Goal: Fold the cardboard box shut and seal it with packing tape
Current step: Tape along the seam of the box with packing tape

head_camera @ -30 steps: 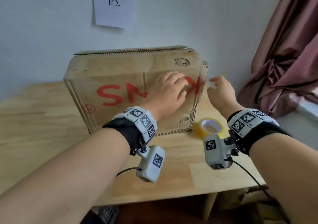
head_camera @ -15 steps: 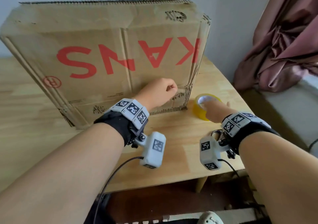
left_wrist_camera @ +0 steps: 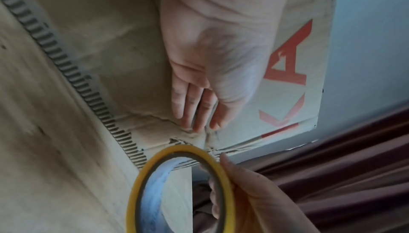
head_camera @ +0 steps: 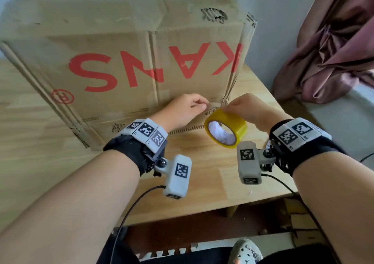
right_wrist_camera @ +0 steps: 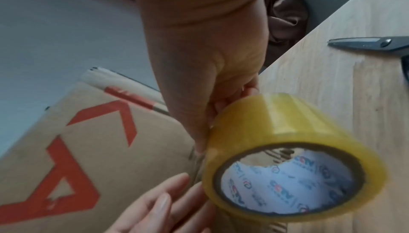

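Nearest, the yellow tape roll (head_camera: pixel 226 130) is held up off the wooden table (head_camera: pixel 202 178), pinched by the right hand (head_camera: pixel 248 109) at its far rim, hole turned toward the camera. Just left of it, the left hand (head_camera: pixel 183 111) is laid against the lower right part of the cardboard box (head_camera: pixel 121 47), fingers (left_wrist_camera: pixel 190 107) fairly straight and pressed on the creased corner. The box is stood on the table, tilted, red lettering upside down, far side against the wall.

Risk-wise: the box could probably be tipped if that pressing is eased, and no free tape end can be made out, so it may have to be hunted for.

Scissors (right_wrist_camera: pixel 374 44) are only caught by the right wrist view, out on the table.
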The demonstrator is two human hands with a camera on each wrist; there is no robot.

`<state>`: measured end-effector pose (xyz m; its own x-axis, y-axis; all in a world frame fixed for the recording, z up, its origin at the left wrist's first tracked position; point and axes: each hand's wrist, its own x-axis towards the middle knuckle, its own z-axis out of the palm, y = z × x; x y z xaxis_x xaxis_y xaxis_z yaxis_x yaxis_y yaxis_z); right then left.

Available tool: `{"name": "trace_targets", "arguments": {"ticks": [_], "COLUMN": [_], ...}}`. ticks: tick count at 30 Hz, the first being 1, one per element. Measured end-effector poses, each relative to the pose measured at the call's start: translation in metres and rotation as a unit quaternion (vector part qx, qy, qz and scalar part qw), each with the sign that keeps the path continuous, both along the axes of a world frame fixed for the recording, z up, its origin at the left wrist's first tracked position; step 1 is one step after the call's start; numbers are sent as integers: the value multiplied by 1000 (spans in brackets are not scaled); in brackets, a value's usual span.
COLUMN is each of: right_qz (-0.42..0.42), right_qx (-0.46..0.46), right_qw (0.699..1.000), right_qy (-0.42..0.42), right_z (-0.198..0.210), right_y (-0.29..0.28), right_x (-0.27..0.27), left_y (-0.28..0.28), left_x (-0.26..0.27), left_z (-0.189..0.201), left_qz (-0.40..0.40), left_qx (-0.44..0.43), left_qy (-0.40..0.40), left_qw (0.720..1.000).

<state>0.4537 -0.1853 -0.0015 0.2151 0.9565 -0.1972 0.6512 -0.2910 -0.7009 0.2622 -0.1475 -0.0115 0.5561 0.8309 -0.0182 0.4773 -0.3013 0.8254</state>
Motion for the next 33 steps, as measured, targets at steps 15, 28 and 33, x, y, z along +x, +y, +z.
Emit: {"name": "trace_targets", "arguments": {"ticks": [15, 28, 33], "right_qz": [133, 128, 123], "right_qx": [127, 148, 142], "right_qw": [929, 888, 846], "right_qy": [320, 416, 499], "right_z": [60, 58, 62], "right_y": [-23, -29, -26], "right_x": [-83, -92, -98], "left_y": [-52, -47, -45], "left_x": [-65, -70, -69], "left_z": [52, 77, 78], "left_qz": [103, 191, 182], "left_qx": [-93, -168, -193], "left_qy": [-212, -439, -481], "left_qw": [967, 862, 836]}}
